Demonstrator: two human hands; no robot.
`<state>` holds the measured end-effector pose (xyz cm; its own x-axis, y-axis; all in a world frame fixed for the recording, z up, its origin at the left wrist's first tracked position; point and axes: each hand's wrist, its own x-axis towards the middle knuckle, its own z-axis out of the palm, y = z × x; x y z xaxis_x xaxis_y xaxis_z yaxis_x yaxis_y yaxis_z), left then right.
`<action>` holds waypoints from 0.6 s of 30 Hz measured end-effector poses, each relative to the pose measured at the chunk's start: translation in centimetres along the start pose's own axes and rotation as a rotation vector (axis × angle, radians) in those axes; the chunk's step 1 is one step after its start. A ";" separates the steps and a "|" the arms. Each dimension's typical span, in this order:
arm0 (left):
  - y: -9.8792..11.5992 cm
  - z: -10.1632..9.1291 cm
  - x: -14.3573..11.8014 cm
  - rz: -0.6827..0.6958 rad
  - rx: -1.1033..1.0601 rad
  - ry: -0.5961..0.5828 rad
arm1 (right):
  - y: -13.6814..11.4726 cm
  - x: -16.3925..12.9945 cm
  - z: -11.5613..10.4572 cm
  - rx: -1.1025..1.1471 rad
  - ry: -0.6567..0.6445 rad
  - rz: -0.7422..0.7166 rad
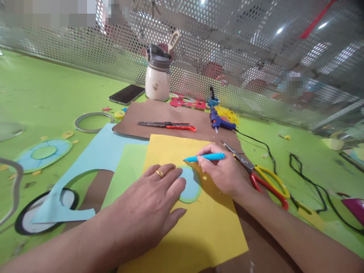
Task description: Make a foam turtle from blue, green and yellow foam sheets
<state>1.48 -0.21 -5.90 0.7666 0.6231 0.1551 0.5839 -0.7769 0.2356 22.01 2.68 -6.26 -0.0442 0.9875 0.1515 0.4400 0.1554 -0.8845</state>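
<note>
A blue felt-tip pen (212, 156) is pinched in my right hand (218, 172), its tip at the yellow paper (199, 235). My left hand (159, 197), with a ring on one finger, lies with fingers stretched over a round blue paper piece with a green border (190, 185). That round piece rests on the yellow sheet, partly hidden by my fingers. Under the yellow sheet are a light green sheet (126, 167) and a light blue sheet (96, 151) with a round cut-out. Scissors with red and yellow handles (257, 174) lie just right of my right hand.
Brown paper (136, 113) lies beneath, bearing a red utility knife (170, 126). A blue glue gun (220, 120) with a black cord is at the right. Behind stand a white jar (157, 81) and a phone (127, 94). A paper turtle shape (44, 153) and metal ring (94, 122) lie left.
</note>
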 end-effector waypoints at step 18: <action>-0.1 0.2 -0.1 0.005 0.002 0.020 | 0.3 0.0 -0.2 0.007 -0.004 0.000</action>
<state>1.37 -0.18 -6.12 0.7642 0.6207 0.1751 0.5805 -0.7803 0.2327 22.32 2.69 -6.46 -0.0479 0.9875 0.1500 0.4338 0.1558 -0.8874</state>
